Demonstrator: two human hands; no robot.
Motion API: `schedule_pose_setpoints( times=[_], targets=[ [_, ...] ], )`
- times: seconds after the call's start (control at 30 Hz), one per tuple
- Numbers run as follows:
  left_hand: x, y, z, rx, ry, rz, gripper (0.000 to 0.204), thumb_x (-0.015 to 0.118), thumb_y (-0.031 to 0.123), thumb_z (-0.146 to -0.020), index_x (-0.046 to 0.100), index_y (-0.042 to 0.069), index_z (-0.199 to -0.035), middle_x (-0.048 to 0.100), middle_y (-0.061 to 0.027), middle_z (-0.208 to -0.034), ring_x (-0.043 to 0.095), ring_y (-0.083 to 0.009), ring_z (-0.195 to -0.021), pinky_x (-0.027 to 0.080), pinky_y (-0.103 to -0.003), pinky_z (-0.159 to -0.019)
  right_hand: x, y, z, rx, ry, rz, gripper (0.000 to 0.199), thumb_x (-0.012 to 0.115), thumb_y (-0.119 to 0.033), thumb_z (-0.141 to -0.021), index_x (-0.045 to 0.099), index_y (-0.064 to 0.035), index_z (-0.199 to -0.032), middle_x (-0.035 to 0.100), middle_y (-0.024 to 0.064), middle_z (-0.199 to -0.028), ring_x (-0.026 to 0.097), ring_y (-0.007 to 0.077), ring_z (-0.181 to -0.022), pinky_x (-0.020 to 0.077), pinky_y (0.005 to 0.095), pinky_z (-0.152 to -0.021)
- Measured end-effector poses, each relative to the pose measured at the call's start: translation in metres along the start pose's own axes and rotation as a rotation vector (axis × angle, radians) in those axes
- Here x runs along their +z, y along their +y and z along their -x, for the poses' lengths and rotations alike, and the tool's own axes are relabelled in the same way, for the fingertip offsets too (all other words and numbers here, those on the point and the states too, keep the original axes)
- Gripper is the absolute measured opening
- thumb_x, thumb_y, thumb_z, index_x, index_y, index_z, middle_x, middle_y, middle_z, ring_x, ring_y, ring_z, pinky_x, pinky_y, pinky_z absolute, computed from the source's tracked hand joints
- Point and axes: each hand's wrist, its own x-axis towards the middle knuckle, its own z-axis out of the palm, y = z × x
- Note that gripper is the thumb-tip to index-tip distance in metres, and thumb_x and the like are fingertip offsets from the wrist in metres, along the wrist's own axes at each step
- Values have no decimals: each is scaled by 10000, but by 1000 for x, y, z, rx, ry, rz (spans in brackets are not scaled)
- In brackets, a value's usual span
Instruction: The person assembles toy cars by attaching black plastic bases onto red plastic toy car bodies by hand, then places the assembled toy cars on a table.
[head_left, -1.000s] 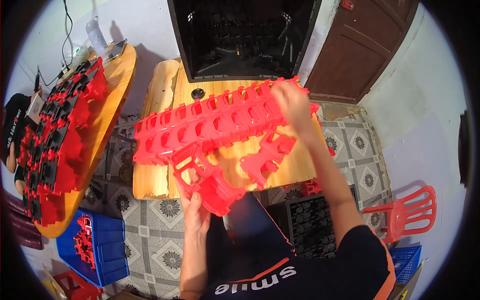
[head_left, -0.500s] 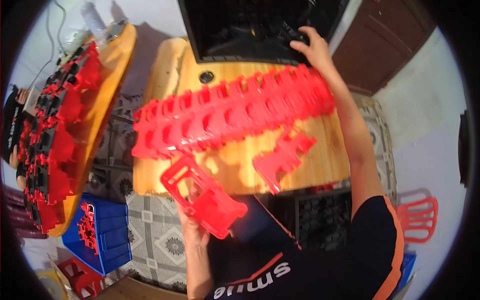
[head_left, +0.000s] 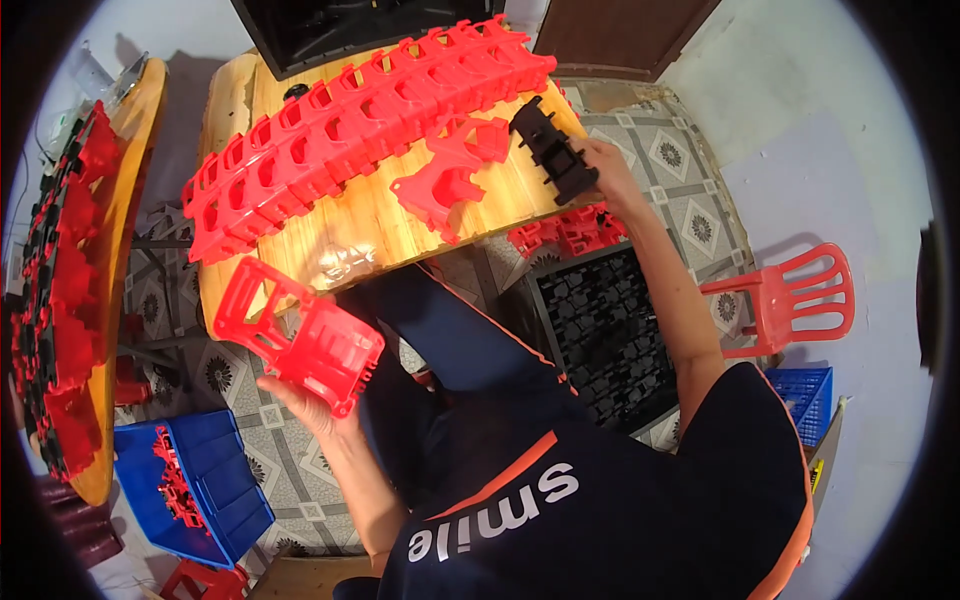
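My left hand grips a red plastic frame part from below, left of my knees; the part has an open frame at one end and a solid panel with small teeth at the other. In my right hand is a black plastic part, long and ribbed with small side pegs, held over the table's right edge. Two long rows of nested red plastic parts stretch across the wooden table. Nearer to me, loose red parts lie on the tabletop.
A black crate stands at the table's far side. Below the right edge sits another crate of black parts. A second table at left bears red and black parts, with a blue bin below. A red chair stands at right.
My right hand has come out of the far black crate toward me with the black part. The view has shifted, and the red part in my left hand now sits lower left of the table.
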Motion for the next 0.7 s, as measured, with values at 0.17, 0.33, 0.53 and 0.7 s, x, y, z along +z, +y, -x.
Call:
schedule_pose_setpoints(
  times=[0.17,0.33,0.53,0.7],
  targets=[
    [6,-10,20,-36,105,65,844,719,514,-803,359,117,-1455,477,-132,-1415,482,-319,-1284,409,-497,-1081,8,-14,0,-781,579,784,166,646,-208,-882,658,-64,-962,678,98,-1039,626,313,-836,496,403,-713],
    [13,-14,22,-128,23,-2,743,724,425,-844,387,146,-1444,445,-170,-1446,464,-314,-1308,394,-495,-1087,16,-36,-19,-1128,-58,708,336,648,-161,-856,650,-98,-1187,619,111,-1007,546,309,-1048,409,416,-948],
    [28,-20,9,-60,-71,-84,566,700,315,-888,479,99,-1363,538,-102,-1350,512,-286,-1254,389,-498,-1081,3,-40,-31,-808,-333,905,256,630,-153,-856,678,-64,-1092,638,126,-1004,585,302,-1007,448,379,-904],
    [48,-20,0,-51,-114,-66,859,735,165,-819,234,226,-1514,411,-163,-1466,416,-314,-1347,370,-500,-1103,-32,-37,17,-756,-299,671,179,667,-83,-834,686,-24,-1002,634,99,-870,616,237,-826,478,322,-738]
  ],
)
